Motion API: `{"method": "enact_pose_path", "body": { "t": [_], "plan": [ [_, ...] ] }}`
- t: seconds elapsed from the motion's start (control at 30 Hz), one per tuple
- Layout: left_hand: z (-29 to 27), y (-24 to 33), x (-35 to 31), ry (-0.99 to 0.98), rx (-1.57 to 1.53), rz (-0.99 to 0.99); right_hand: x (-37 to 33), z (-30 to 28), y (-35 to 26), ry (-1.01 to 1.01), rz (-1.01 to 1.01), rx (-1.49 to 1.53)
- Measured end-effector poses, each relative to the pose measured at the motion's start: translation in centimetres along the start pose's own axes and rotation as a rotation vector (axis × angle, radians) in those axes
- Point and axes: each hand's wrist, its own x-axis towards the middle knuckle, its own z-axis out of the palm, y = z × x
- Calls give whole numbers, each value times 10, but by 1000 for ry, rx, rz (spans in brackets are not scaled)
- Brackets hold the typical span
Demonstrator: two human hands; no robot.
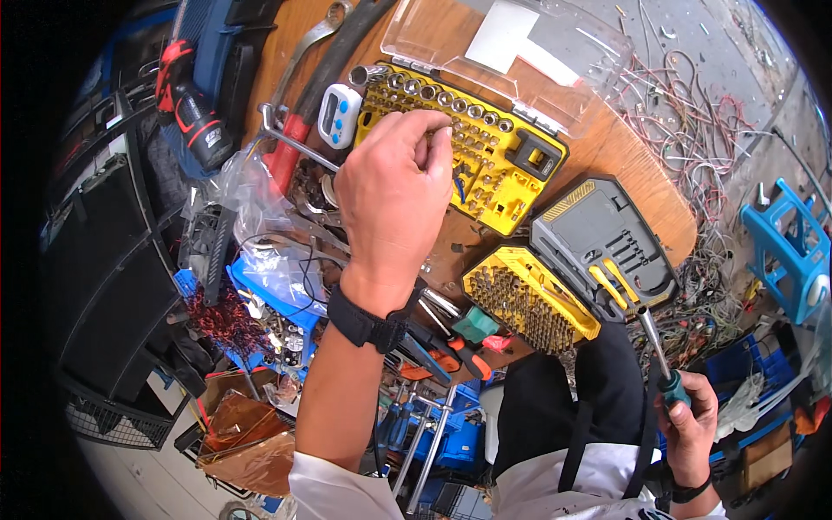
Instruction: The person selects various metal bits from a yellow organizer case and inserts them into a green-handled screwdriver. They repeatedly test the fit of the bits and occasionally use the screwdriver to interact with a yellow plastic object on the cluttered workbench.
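At the near right, the right hand has its grip closed around a long driver with a dark green handle and a shiny round metal shaft. The shaft points far and a little left. Its tip shows in front of the edge of a small case, which has a flat dark grey lid and a yellow plastic tray full of thin drill bits.

Farther off and to the left, the left hand is over a big, bright yellow plastic case on the brown wooden worktop. The big case is far and left of the driver, so the left hand is much nearer to it. Its long side runs from far left to near right. The left thumb and pointing finger are bent close together above it, but I cannot tell if they pinch anything.

The big case looks neat, with small metal bits in lines and a row of shiny round sockets along its far side. Past them, its clear plastic lid lies open.
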Motion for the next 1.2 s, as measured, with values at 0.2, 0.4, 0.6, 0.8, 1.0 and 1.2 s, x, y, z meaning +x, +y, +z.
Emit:
{"method": "enact_pose_path", "body": {
  "t": [0.2,0.4,0.6,0.8,1.0,1.2],
  "plan": [
    [2,1,2,12,-15,9,0,-4,1,1,9,15],
    [5,2,4,12,4,21,1,-6,0,13,8,15],
    [7,0,4,40,44,60,1,-7,-2,-3,5,20],
    [7,-3,2,102,98,151,1,-7,-1,6,9,25],
    [-2,0,-1,227,-44,148,0,-7,-3,7,10,36],
    [-54,24,-20,-106,-906,-462,-12,-4,-11,-48,-25,64]
  ]
}}
